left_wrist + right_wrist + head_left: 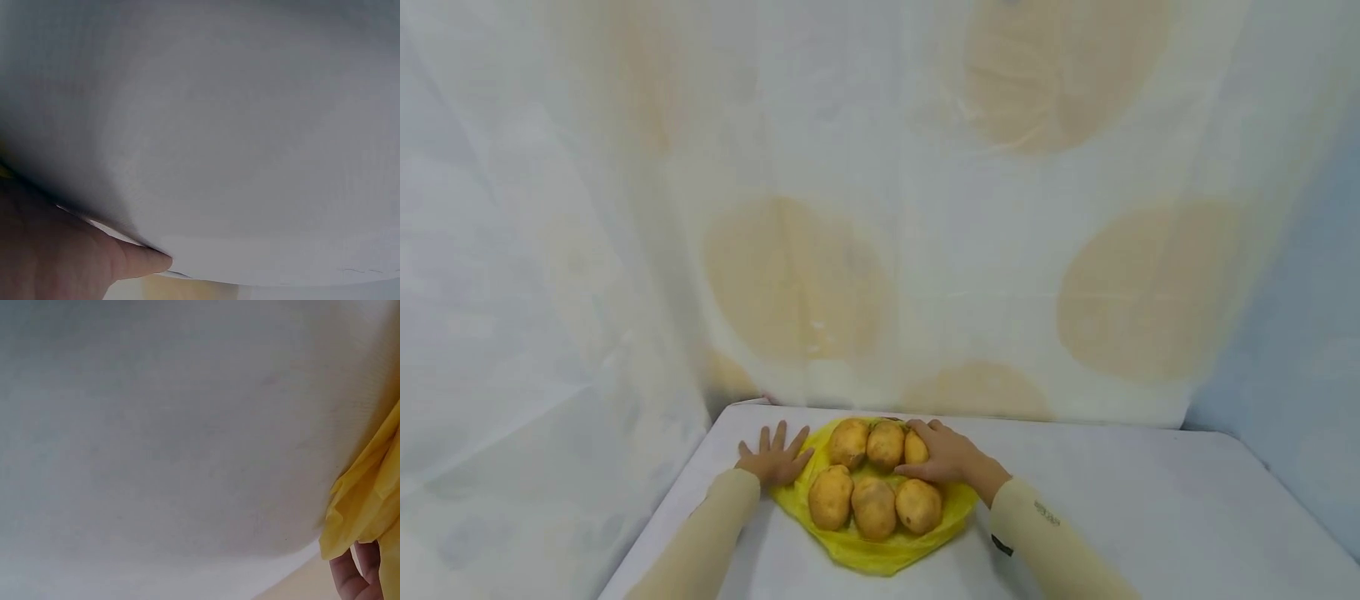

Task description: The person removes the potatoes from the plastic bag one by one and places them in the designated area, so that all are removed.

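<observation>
Several potatoes point(873, 507) lie in two rows on a spread yellow plastic bag point(880, 557) on the table. My left hand point(775, 458) rests flat, fingers spread, at the bag's left edge; in the left wrist view part of that hand point(62, 265) shows against the white surface. At the back right, my right hand point(951, 454) grips a potato point(916, 447), thumb on its near side and fingers on its far side. The right wrist view shows only some fingers point(347, 575) beside a yellow bag fold point(369, 487); the gripped potato is hidden there.
A white-covered table point(1112, 500) extends to the right of the bag. Behind it hangs a pale curtain point(925, 250) with large tan spots, and a similar sheet point(535, 333) hangs on the left. A bluish wall point(1292, 358) stands at the right.
</observation>
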